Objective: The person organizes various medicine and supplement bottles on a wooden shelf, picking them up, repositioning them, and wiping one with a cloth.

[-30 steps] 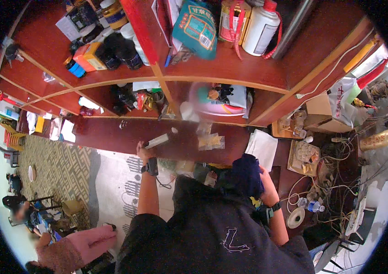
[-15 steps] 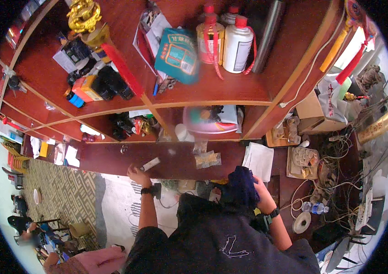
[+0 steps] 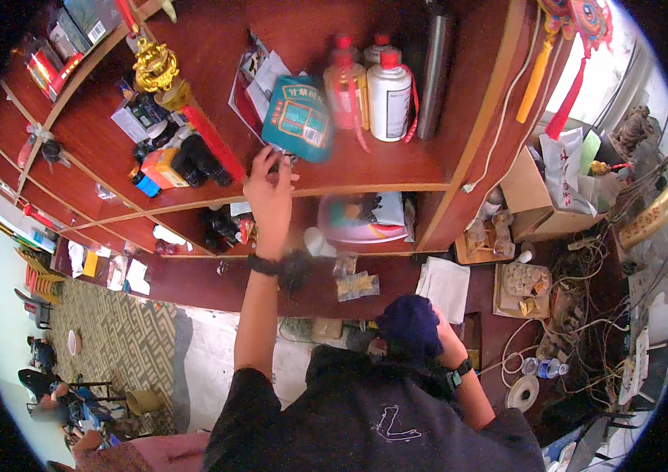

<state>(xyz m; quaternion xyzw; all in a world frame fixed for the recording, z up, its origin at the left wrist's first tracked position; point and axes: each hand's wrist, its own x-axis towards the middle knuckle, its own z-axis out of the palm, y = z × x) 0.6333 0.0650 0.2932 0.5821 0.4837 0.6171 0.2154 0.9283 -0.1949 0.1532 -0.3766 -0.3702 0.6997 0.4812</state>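
Note:
My left hand (image 3: 269, 206) reaches up to the front of a shelf, beside a teal pouch (image 3: 297, 118). Its fingers are apart around a small dark metal thing that they partly hide; I cannot make out a grip on it. My right hand (image 3: 450, 344) is low at the right, closed on a bunched dark navy cloth (image 3: 410, 325). A folded white cloth (image 3: 444, 287) lies on the desk just beyond it. Left of that are small clear packets (image 3: 358, 286) with yellowish contents.
Red-capped bottles (image 3: 389, 94) and a dark cylinder (image 3: 434, 75) stand on the shelf. A gold ornament (image 3: 155, 67) is at the left. Tangled cables (image 3: 586, 318), a cardboard box (image 3: 535, 197) and a plastic bottle (image 3: 546, 367) are at the right. People sit at the lower left.
My left hand has risen from beside a small pale strip on the desk to the shelf edge by the teal pouch. My right hand still holds the navy cloth, now more bunched.

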